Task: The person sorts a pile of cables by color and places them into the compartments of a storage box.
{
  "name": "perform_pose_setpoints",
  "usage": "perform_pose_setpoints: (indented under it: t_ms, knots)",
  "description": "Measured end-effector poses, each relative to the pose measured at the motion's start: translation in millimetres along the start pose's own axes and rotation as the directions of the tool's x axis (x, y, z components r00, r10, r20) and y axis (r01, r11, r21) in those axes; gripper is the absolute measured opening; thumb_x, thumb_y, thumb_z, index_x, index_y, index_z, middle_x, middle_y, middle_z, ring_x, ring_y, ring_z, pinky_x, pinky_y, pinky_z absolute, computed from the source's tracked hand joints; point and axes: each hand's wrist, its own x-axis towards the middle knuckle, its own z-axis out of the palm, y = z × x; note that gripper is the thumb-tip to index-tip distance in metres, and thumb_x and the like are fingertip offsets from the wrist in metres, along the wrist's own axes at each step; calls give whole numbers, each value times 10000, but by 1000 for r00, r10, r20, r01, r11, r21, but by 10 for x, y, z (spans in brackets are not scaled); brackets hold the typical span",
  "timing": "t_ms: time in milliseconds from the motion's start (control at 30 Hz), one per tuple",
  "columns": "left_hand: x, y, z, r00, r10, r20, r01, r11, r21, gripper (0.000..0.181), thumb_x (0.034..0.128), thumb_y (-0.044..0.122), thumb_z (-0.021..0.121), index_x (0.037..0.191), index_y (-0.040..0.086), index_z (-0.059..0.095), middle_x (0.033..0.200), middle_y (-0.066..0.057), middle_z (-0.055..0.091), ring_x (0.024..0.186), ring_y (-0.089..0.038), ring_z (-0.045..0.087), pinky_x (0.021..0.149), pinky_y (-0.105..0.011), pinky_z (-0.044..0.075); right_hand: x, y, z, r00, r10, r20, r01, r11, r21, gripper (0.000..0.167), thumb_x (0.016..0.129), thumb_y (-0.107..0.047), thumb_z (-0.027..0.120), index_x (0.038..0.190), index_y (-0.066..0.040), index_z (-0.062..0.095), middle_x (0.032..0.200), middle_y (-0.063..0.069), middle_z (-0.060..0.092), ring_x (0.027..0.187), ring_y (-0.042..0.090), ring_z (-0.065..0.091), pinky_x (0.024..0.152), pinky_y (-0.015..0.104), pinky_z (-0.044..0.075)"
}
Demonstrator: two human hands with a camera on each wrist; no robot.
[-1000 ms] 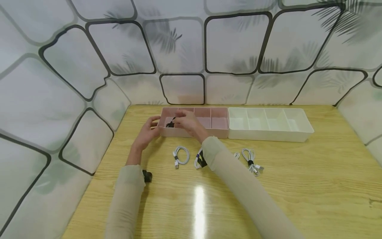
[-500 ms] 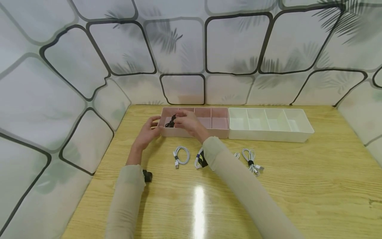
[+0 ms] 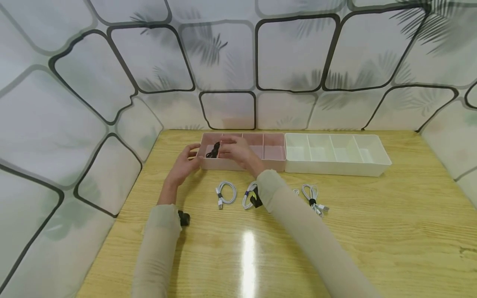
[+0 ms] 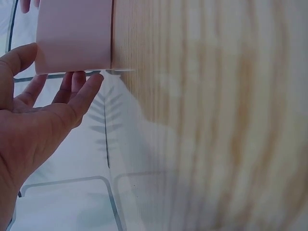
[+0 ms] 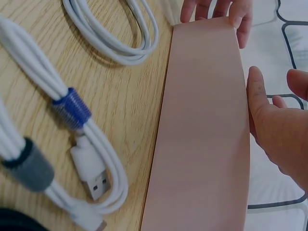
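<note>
My left hand [image 3: 184, 165] grips the left end of a pink divided box [image 3: 223, 164], its thumb at the near corner and its fingers against the end wall, as the left wrist view [image 4: 43, 125] shows too. A bundled black cable [image 3: 213, 151] lies in the leftmost compartment. Just right of it, my right hand [image 3: 240, 152] hovers over the box with loose fingers and holds nothing visible. In the right wrist view that hand [image 5: 284, 130] is beyond the front wall, thumb apart from the fingers; the box hides its fingertips.
A white divided box [image 3: 335, 167] adjoins the pink one on the right. In front lie a coiled white cable [image 3: 226, 193], a white cable with a blue tie [image 5: 72, 108], and one with a black tie [image 3: 313, 200]. My right sleeve partly covers another white cable. A patterned backdrop rises behind.
My right hand has drawn slightly to the right, away from the black cable, which shows more fully in the leftmost compartment. My left hand has stayed at the box's end.
</note>
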Motion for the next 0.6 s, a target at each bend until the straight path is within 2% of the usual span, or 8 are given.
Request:
perform_pose_setpoints:
  t_ms: [133, 200, 367, 600]
  knots:
    - [-29, 47, 8, 1000, 6, 3, -6, 1000, 10, 587, 1012, 61, 496, 1528, -49, 240, 1469, -401, 299, 1324, -527, 372, 1035, -641, 369, -42, -22, -31, 1000, 3, -2, -3, 1000, -7, 558, 928, 117, 552, 1465, 62, 411, 1466, 266, 435, 1072, 336, 599, 979, 400, 502]
    - [-8, 2, -3, 1000, 12, -3, -12, 1000, 8, 587, 1013, 67, 500, 1530, -40, 243, 1470, -397, 302, 1329, -527, 365, 1039, -643, 363, -68, -36, -50, 1000, 7, -2, -7, 1000, -23, 548, 935, 101, 553, 1465, 52, 420, 1462, 244, 455, 1038, 294, 616, 980, 392, 502]
    - [73, -173, -32, 1000, 21, -19, -21, 1000, 12, 589, 1022, 110, 507, 1546, 19, 253, 1484, -355, 317, 1339, -503, 370, 1042, -627, 372, -125, -56, -111, 1000, 5, -13, -5, 1000, -21, 530, 939, 95, 556, 1454, 25, 455, 1451, 199, 482, 1173, 351, 579, 1023, 424, 469]
    - [110, -232, -29, 999, 35, -31, -33, 999, 42, 576, 1017, 122, 510, 1542, 53, 283, 1471, -329, 348, 1315, -473, 406, 1025, -601, 399, -166, -80, -206, 1000, -20, -3, 21, 1000, 19, 524, 941, 107, 539, 1452, 64, 430, 1475, 250, 432, 1300, 453, 472, 1069, 478, 414]
